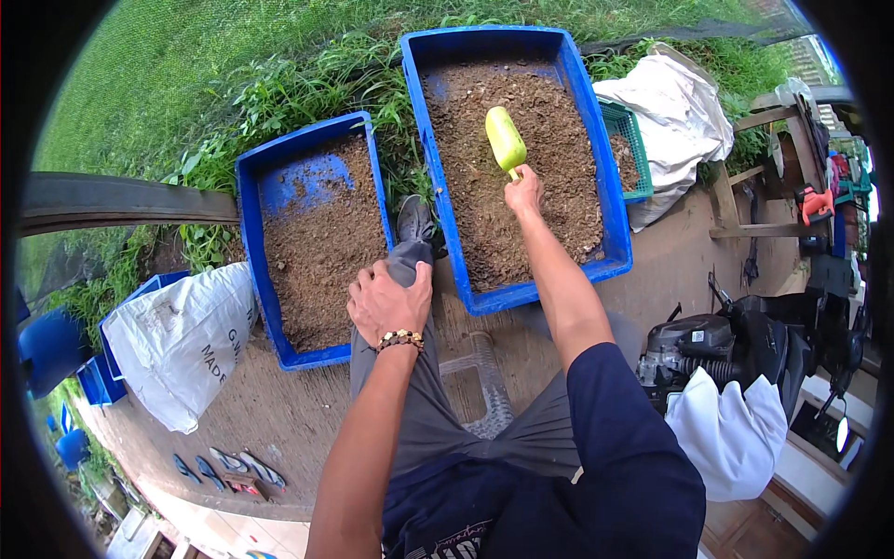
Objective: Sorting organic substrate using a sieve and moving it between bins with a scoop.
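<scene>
My right hand [524, 192] is closed round the handle of a yellow-green scoop [505, 138]. The scoop is over the brown crumbly soil-like material [475, 205] in the larger blue tray [440, 177]; whether it touches the material I cannot tell. My left hand [389, 303] rests on my left knee with its fingers spread, holding nothing, and a beaded bracelet circles that wrist. Beside it, to the left, stands a smaller blue tray [250, 219] with similar brown material, its blue bottom showing toward the far side.
A white sack [186, 335] stands left of the small tray. Right of the large tray are a green crate [626, 130] and a white sheet-like sack [675, 116]. A motorcycle [708, 345] stands at right, with white cloth [726, 433] nearby. Sandals [228, 466] lie lower left; grass grows beyond.
</scene>
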`<state>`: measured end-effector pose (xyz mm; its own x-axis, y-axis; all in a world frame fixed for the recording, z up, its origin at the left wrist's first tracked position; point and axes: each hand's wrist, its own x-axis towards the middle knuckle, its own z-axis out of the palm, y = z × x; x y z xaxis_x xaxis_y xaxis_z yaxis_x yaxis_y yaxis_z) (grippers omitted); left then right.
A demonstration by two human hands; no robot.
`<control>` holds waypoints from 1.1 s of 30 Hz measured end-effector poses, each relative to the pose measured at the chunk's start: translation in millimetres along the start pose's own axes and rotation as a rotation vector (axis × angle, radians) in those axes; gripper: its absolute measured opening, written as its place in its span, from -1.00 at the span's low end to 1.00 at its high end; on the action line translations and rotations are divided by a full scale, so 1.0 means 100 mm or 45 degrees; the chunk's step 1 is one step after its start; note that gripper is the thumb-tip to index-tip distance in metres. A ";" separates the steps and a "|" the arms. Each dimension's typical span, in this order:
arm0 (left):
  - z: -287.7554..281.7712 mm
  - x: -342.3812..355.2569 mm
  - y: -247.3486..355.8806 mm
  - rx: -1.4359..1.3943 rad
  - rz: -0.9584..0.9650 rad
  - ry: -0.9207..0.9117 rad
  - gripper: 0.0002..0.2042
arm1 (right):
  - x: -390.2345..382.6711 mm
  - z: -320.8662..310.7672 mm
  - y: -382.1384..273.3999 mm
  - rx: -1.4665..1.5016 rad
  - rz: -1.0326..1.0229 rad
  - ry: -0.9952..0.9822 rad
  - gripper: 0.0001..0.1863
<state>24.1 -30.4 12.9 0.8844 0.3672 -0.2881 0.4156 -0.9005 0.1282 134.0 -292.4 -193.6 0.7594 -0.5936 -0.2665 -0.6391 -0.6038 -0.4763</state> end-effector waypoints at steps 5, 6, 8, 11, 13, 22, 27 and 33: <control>0.03 0.06 -0.03 0.033 -0.009 -0.003 -0.45 | 0.37 -0.14 -0.33 -0.136 0.014 -0.044 -0.57; 0.03 0.06 -0.02 0.033 0.003 0.000 -0.46 | 0.40 -0.15 -0.36 -0.144 0.032 -0.124 -0.56; 0.02 0.06 0.00 0.039 0.017 0.000 -0.46 | 0.35 -0.11 -0.38 -0.151 0.054 -0.207 -0.55; 0.01 0.06 0.08 0.028 0.014 -0.018 -0.46 | 0.09 0.10 -0.20 -0.264 -0.137 -0.193 -0.60; 0.01 0.04 0.10 0.048 0.016 -0.053 -0.45 | -0.09 0.21 -0.01 -0.090 -0.096 -0.254 -0.64; 0.04 -0.01 0.06 0.001 0.013 -0.019 -0.39 | -1.21 0.54 0.59 0.396 -0.180 -0.333 -0.75; 0.02 -0.03 -0.04 0.013 -0.002 0.004 -0.39 | -1.32 0.38 0.64 0.953 0.288 -0.748 -0.81; 0.00 -0.03 -0.01 0.033 -0.015 -0.002 -0.38 | -1.10 0.03 0.63 1.154 0.308 -0.602 -0.82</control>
<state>20.8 -31.1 13.7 0.8790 0.3777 -0.2910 0.4206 -0.9017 0.1002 10.7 -263.4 -197.1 0.7187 -0.2587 -0.6454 -0.5981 0.2434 -0.7636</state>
